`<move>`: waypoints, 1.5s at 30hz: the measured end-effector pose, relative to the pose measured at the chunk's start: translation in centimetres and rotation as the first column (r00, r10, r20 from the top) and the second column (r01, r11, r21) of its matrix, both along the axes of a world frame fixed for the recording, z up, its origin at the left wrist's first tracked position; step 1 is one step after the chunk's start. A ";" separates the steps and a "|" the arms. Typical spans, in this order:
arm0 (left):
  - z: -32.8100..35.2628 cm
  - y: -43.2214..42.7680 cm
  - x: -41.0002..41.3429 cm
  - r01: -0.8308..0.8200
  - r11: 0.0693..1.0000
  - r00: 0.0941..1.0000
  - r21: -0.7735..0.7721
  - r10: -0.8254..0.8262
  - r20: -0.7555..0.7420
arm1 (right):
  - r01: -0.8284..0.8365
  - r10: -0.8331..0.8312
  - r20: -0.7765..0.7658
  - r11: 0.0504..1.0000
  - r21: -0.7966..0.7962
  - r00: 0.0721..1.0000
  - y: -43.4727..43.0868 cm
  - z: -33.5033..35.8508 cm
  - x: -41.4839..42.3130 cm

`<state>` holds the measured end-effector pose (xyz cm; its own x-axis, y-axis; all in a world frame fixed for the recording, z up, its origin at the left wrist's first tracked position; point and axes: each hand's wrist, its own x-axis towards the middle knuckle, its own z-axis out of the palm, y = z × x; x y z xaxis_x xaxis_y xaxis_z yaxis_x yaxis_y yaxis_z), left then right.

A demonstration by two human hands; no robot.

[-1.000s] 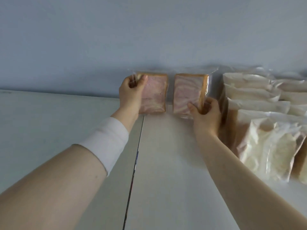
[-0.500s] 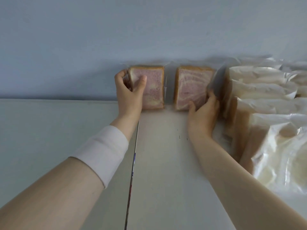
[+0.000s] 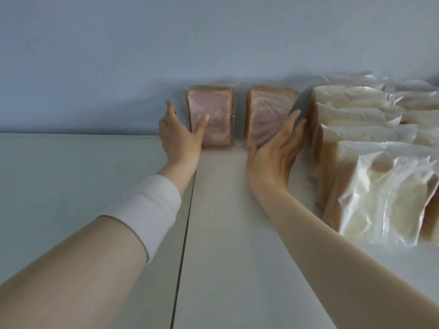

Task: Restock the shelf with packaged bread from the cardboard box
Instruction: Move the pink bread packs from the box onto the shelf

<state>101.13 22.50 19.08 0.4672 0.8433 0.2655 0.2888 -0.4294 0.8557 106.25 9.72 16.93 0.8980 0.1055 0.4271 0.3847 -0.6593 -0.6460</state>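
- Fingers of both hands are almost straight and grip nothing: the thumb of the left hand (image 3: 178, 136) touches the left bread pack (image 3: 210, 116), and the right hand (image 3: 273, 155) lies along the right bread pack (image 3: 269, 117).
- I would nudge both packs gently back, square to the wall (image 3: 213, 43).
- Both stand at the far edge of the shelf (image 3: 237, 233), faces toward me, long axis upright.

This looks like a shop to me: my flat white shelf board (image 3: 225, 233) meets a pale blue wall (image 3: 166, 55), and along that wall stand 2 clear-wrapped pink-marbled bread packs (image 3: 213, 103) and rows of clear-bagged pale loaves (image 3: 380, 205).
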 end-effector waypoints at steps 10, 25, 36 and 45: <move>3.9 -5.4 -11.4 0.629 0.645 0.588 0.434 -0.029 -0.808 | -0.398 0.333 -0.221 0.724 -0.564 0.917 -7.8 5.1 -10.2; 8.5 -28.2 -26.2 0.886 0.432 0.240 0.168 -0.115 -0.964 | -0.301 0.016 -0.366 0.602 -0.740 0.931 -32.1 8.1 -28.5; 4.1 -61.9 -27.5 0.998 -0.056 -0.044 -0.033 -0.199 -0.979 | -0.207 -0.342 -0.554 0.680 -0.703 0.759 -67.6 4.5 -37.3; -7.1 -79.5 -27.0 0.902 -0.377 -0.216 -0.208 0.022 -0.976 | -0.181 -0.521 -0.781 0.780 -0.599 0.345 -86.5 -7.0 -42.9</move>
<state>74.14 -57.02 12.00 0.5610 -0.5539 -0.6152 -0.7691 -0.6238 -0.1396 63.37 -76.79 9.88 0.6838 -0.2366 -0.6903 -0.3431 -0.9391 -0.0180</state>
